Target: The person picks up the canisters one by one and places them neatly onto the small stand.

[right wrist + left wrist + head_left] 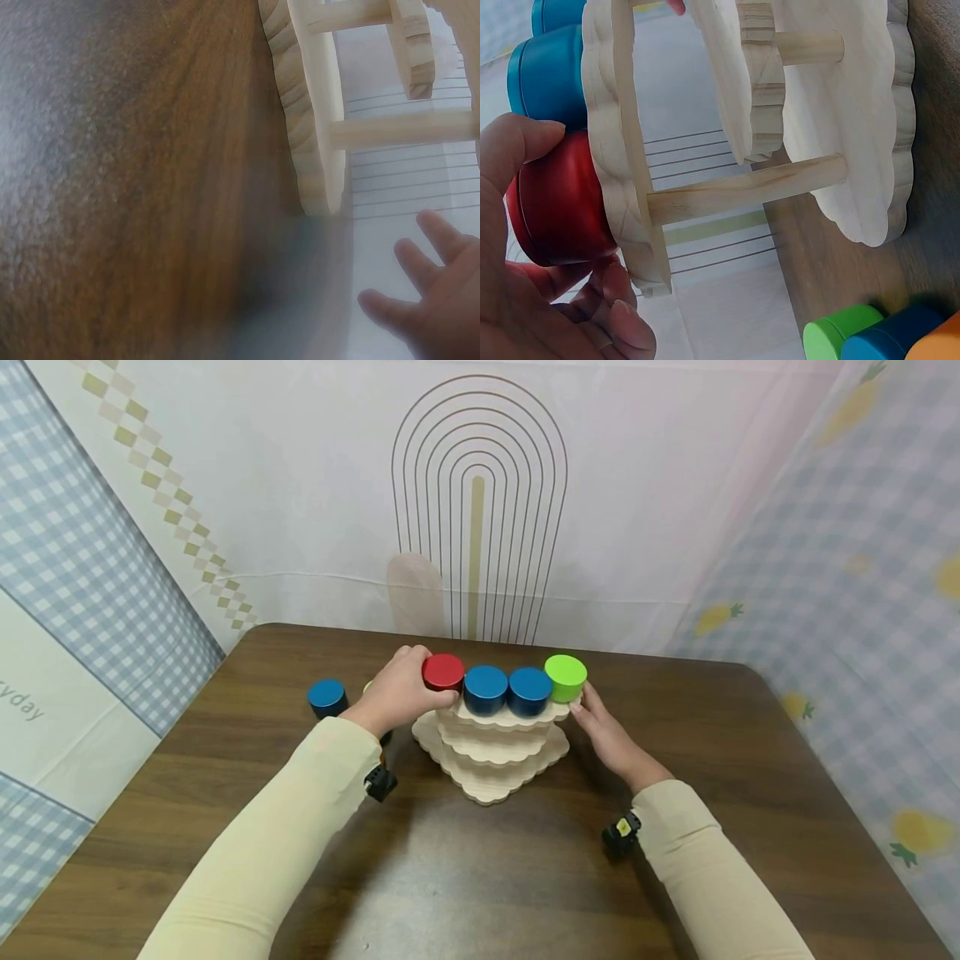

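A three-tiered wooden stand (495,745) with scalloped edges stands mid-table. On its top board (510,718), a red round tin (443,672), two blue round tins (486,689) and a green round tin (566,677) line up. My left hand (405,687) grips the red tin at the left end, its thumb and fingers on opposite sides in the left wrist view. My right hand (611,739) is at the board's right end beside the green tin. In the right wrist view its fingers (416,266) extend and spread; whether they touch the board is hidden.
Left of the stand, a blue tin (327,697) stands on the brown wooden table (480,877). More tins, a green one (840,330), a blue one (889,337) and an orange one (937,341), show in the left wrist view. Patterned cloth (300,485) hangs behind the table.
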Tool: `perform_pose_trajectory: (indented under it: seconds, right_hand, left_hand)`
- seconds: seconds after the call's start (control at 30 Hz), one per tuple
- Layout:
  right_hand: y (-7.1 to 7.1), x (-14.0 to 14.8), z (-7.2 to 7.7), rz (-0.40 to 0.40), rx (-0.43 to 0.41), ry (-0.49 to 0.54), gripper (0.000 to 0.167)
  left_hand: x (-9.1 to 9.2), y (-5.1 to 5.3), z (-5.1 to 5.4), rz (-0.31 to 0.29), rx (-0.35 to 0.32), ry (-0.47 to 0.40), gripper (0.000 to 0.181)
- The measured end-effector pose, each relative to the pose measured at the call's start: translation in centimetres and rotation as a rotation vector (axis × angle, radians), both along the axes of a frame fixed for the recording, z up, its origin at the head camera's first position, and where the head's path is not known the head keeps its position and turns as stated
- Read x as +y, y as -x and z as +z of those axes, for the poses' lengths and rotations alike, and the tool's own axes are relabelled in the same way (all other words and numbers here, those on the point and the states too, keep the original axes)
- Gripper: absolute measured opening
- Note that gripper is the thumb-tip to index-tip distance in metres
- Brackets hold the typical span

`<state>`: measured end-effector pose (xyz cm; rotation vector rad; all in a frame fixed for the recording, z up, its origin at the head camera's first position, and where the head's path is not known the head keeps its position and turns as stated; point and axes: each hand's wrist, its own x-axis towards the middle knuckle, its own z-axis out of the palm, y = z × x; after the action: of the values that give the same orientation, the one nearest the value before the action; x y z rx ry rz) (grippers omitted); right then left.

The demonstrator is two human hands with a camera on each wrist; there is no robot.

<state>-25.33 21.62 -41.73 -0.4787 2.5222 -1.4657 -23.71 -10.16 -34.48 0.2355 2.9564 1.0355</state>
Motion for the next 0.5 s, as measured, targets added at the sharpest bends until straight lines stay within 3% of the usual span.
perform_pose_trajectory:
  seconds: [0.27, 0.5]
  right_hand:
    - [0.04, -0.04, 0.10, -0.001, -0.009, -0.013, 0.067]
    - [0.02, -0.04, 0.12, -0.009, -0.021, -0.029, 0.068]
  left_hand:
    - [0.05, 0.15, -0.31, 0.011, 0.006, -0.010, 0.059]
    - [-0.46, -0.47, -0.24, 0.022, -0.019, -0.067, 0.074]
